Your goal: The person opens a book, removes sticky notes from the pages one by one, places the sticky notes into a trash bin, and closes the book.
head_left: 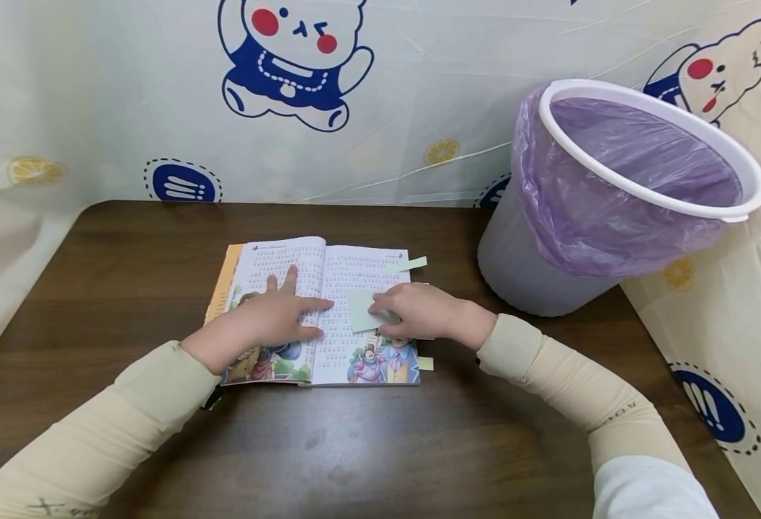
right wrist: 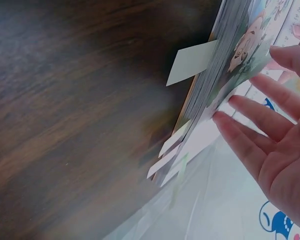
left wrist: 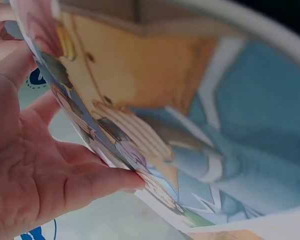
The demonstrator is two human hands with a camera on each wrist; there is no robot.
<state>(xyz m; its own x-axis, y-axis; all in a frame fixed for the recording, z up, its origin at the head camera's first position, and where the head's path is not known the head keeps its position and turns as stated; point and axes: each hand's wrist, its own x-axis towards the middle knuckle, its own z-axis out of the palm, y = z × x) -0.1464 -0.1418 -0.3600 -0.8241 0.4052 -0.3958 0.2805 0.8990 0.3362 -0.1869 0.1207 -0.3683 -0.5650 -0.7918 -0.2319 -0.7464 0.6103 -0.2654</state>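
An open illustrated book (head_left: 335,360) lies on the table, with printed text and coloured pictures on its pages. My left hand (head_left: 270,315) rests on the left page, fingers spread and reaching across the middle fold. On the right page, a pale green sticky note (head_left: 359,314) lies over the text. My right hand (head_left: 422,310) has its fingertips on the note's right part, partly covering it. In the right wrist view, that hand (right wrist: 285,150) shows fairly straight fingers against the page. The left wrist view shows my left thumb and fingers (left wrist: 105,185) touching the picture page.
Pale paper tabs (head_left: 426,363) stick out from the book's right edge. A bin (head_left: 530,252) with a purple liner and white rim stands at the back right of the brown wooden table (head_left: 328,454). A cartoon-printed sheet (head_left: 406,94) hangs behind and beside the table.
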